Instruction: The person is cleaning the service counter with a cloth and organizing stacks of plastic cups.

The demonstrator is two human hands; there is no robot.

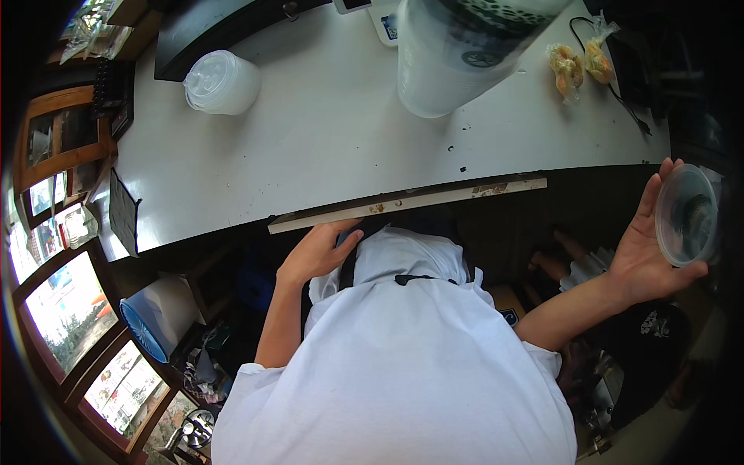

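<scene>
My right hand (642, 258) holds a clear round plastic tub (687, 215) out at the far right, off the table's edge. The tub's wide face is turned partly toward me, and something dark shows through it. At my waist, my left hand (318, 251) is against the lower edge of a slightly pulled-out drawer front (430, 200). Its thumb and fingers are apart, with nothing visible between them. On the white table (325, 133) before me stands a tall translucent plastic bag or sleeve (442, 75) with dark green printing. A round translucent tub with lids (224, 81) stands at the upper left.
Two small knotted plastic bags of yellowish food (567, 70) lie at the upper right beside a black cable (630, 110). A dark raised shelf (232, 29) borders the far left. Another person's hand (549, 261) shows below the table, right of me. A white bin with blue rim (157, 317) stands left.
</scene>
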